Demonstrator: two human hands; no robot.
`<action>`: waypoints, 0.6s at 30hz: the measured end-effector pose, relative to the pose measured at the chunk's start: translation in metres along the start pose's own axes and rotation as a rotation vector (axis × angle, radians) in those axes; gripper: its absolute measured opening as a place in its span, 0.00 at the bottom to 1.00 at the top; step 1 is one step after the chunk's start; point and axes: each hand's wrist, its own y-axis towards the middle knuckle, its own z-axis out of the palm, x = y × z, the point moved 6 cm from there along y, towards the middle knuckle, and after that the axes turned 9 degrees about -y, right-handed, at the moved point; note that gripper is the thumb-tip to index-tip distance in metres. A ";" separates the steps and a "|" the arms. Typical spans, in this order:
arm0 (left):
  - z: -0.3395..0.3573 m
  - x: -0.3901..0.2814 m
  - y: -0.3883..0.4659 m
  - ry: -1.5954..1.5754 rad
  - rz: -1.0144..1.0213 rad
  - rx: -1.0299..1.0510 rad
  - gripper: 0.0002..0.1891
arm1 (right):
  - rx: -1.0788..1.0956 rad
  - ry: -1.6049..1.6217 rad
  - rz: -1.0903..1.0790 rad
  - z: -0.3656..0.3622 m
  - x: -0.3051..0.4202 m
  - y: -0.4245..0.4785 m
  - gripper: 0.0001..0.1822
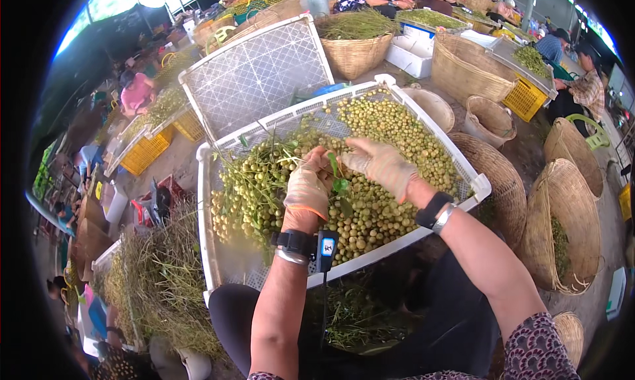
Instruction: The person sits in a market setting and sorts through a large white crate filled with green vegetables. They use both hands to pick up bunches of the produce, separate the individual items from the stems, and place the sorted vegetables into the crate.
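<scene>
Before me a white mesh tray (488, 185) holds small round yellow-green fruits (397, 119), loose on the right side. On its left side lies a heap of fruit clusters (253, 201) still on green stems. My left hand (308, 181), in a pale striped glove, pinches a leafy fruit sprig (341, 185) over the middle of the tray; its fingertips partly hide the stem. Just to the right is my right hand (382, 164), gloved alike. Its fingers are apart and point toward the sprig, with nothing visible in them.
A second white mesh tray (258, 72) leans upright behind. Woven baskets (565, 221) stand at right, and a stem-filled basket (357, 52) at the back. Dry stems (163, 276) are piled at left. Several people sit at other trays around. A cable (325, 305) hangs from my left wrist device.
</scene>
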 end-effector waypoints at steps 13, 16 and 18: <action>0.044 0.011 -0.028 1.400 -0.028 0.383 0.19 | -0.089 -0.441 -0.010 -0.006 0.013 0.000 0.18; 0.028 0.013 -0.025 1.636 0.605 0.584 0.11 | 0.031 -0.127 -0.076 0.015 0.025 0.002 0.17; 0.031 0.008 -0.025 1.433 0.437 0.504 0.10 | 0.175 0.208 0.120 0.012 0.032 -0.007 0.19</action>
